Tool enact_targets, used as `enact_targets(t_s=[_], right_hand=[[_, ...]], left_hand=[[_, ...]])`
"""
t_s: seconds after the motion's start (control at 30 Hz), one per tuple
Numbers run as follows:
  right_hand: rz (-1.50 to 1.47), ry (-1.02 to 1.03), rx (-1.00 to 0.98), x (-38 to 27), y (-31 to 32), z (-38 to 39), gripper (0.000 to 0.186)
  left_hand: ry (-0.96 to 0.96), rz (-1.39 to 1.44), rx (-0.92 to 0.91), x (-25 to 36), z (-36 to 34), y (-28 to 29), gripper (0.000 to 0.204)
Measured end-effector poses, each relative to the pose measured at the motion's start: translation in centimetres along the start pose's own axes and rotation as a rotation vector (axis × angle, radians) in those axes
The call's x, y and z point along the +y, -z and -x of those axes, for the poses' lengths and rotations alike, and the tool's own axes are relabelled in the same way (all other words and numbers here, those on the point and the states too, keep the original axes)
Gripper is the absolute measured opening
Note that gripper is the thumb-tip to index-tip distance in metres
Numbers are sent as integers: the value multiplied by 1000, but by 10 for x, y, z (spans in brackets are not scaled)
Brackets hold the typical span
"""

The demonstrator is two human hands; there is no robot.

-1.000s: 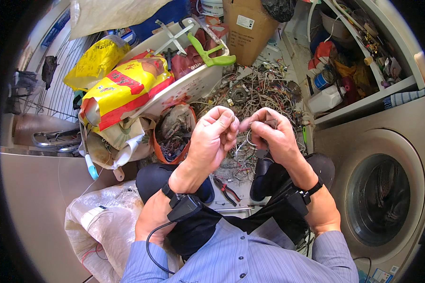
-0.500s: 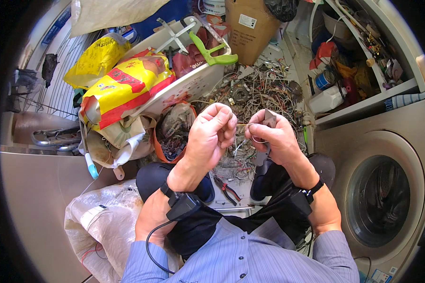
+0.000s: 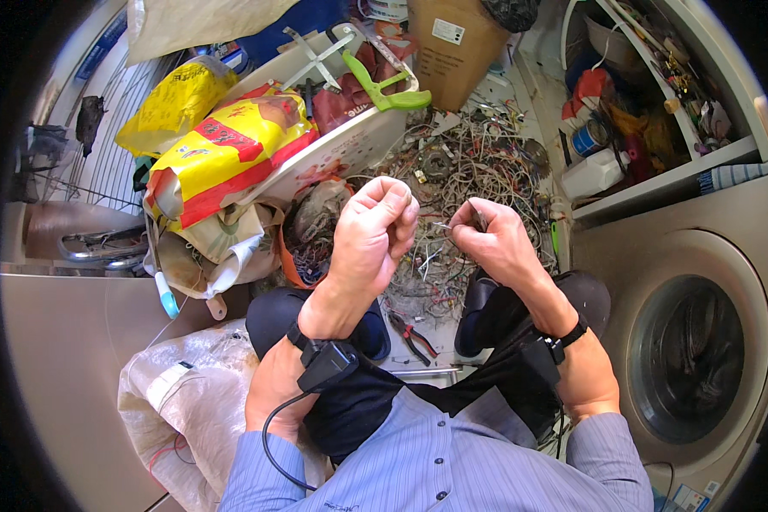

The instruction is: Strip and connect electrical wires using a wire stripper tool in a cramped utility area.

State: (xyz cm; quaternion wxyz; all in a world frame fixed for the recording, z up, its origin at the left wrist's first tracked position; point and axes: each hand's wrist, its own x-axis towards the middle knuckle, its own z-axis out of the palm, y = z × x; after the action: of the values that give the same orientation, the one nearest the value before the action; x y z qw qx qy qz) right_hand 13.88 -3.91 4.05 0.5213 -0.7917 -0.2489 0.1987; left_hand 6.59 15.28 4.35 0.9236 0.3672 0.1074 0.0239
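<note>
Wire [image 3: 441,226], thin, silvery, likely light, bendy, best end-held, protrudes from the pinching right hand [image 3: 491,241]; left hand [image 3: 371,230] curls closed, contents unclear.

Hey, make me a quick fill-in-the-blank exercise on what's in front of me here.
1. The right hand holds a thin flat piece, while the hand nearer the orange-edged container is the ____ one.
2. The washing machine stands on the person's ____ side.
3. The larger yellow bag carries bold ____ patches.
4. The pliers on the floor have handles coloured black and ____.

Missing words: left; right; red; red.
</note>
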Motion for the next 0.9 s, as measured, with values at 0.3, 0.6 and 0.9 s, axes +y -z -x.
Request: enact_targets(t_s=[0.3, 0.6, 0.9], right_hand=[[264, 113, 147, 14, 4, 4, 15], [-157, -176, 138, 32, 32, 15, 13], [-294, -158, -40, 5, 24, 10, 13]], left_hand=[[-18, -13, 69, 1, 3, -7, 12], [-129, 112, -8, 40, -2, 10, 17], [-88, 186, -42, 46, 2, 17, 21]])
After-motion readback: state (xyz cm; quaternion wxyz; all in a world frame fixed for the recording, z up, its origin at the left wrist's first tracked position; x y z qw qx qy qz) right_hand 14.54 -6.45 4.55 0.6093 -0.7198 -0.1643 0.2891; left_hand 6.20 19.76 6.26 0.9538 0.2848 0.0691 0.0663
